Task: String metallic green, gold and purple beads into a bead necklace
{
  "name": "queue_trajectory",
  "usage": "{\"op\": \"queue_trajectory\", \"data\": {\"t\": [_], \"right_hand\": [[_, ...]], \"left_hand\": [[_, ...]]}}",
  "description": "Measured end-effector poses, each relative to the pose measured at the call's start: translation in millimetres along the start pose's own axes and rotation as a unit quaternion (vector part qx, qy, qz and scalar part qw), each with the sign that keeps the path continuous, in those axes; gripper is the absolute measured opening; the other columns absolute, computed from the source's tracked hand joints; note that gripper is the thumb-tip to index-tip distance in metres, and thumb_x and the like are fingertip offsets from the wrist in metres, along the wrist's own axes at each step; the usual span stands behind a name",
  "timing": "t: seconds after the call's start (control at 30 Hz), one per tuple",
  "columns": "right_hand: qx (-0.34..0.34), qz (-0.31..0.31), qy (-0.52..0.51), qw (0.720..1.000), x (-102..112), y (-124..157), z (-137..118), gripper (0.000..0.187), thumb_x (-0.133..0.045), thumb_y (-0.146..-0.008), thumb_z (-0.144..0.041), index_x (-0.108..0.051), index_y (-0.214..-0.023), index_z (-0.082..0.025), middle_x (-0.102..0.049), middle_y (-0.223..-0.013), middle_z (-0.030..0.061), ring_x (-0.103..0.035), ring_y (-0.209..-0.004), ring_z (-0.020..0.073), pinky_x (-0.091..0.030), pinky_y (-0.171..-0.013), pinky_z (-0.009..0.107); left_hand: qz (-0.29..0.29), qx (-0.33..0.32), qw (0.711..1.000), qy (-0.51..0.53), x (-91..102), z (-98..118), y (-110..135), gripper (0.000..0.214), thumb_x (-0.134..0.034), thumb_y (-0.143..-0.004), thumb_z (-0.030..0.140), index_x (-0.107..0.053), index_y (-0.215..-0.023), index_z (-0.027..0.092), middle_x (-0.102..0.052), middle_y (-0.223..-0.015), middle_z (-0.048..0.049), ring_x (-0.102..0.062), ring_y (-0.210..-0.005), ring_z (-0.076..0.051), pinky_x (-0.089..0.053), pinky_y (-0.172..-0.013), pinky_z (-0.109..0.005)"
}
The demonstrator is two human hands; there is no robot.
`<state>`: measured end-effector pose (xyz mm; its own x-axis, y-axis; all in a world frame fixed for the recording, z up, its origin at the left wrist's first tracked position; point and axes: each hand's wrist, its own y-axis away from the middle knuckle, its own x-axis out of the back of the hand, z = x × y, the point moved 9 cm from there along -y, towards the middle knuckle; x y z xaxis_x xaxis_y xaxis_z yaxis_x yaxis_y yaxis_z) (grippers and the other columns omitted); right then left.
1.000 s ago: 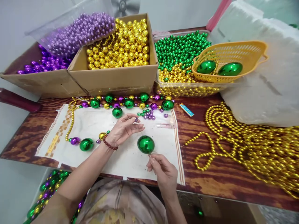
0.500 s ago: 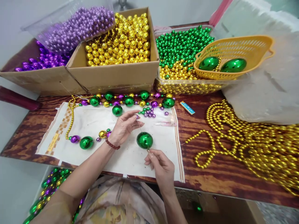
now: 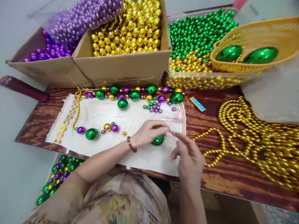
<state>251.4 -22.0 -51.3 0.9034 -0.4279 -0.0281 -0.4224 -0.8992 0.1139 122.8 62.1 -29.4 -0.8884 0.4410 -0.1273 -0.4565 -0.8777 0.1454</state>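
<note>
Our left hand (image 3: 149,133) is curled down over the green ball (image 3: 158,140), fingertips drawn together just past it; only the ball's lower edge shows under the palm. The ball sits on the white cloth (image 3: 98,113), near the cloth's right edge and toward the near edge of the table (image 3: 224,179). Our right hand (image 3: 189,155) is just beside it, off the cloth's right edge, fingers loosely spread and blurred; we cannot tell if it pinches anything. A half-strung bead strand (image 3: 92,133) lies at the cloth's left side. Gold bead strands (image 3: 257,140) are heaped at the table's right edge, and a box of gold beads (image 3: 127,67) stands along the far edge.
</note>
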Motion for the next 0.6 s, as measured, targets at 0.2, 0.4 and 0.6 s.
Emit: {"op": "queue_trajectory", "data": {"t": [0.2, 0.4, 0.6], "right_hand": [[0.04, 0.148, -0.177, 0.972, 41.2, -28.0, -14.5, 0.015, -0.073, -0.076, -0.028, -0.063, -0.071, -0.019, -0.072, -0.07, 0.0008, -0.045, -0.035, 0.0069, -0.032, -0.035, 0.021], [0.008, 0.006, -0.165, 0.986, -0.9, -17.9, -15.5, 0.024, -0.077, -0.078, -0.035, -0.064, -0.088, -0.018, -0.072, -0.079, 0.0027, -0.062, -0.051, 0.0115, -0.044, -0.043, 0.022], [0.018, 0.106, -0.195, 0.975, 42.2, -26.3, -28.5, 0.028, -0.077, -0.078, -0.044, -0.056, -0.082, -0.026, -0.061, -0.055, -0.005, -0.053, -0.039, 0.0116, -0.034, -0.037, 0.023]], "left_hand": [[-0.137, -0.01, 0.967, -0.213, -32.8, 3.2, 3.8, 0.017, -0.059, -0.084, 0.026, -0.072, -0.078, 0.017, -0.07, -0.077, -0.0025, -0.059, -0.073, -0.014, -0.044, -0.072, -0.025], [-0.182, -0.004, 0.951, -0.248, -28.8, 19.3, 2.9, 0.026, -0.056, -0.086, 0.029, -0.073, -0.074, 0.015, -0.065, -0.066, -0.0006, -0.054, -0.064, -0.011, -0.04, -0.062, -0.022], [-0.245, -0.006, 0.924, -0.294, -1.5, 38.2, 8.2, 0.021, -0.06, -0.083, 0.028, -0.076, -0.078, 0.017, -0.071, -0.074, -0.003, -0.06, -0.068, -0.013, -0.043, -0.065, -0.024]]}}
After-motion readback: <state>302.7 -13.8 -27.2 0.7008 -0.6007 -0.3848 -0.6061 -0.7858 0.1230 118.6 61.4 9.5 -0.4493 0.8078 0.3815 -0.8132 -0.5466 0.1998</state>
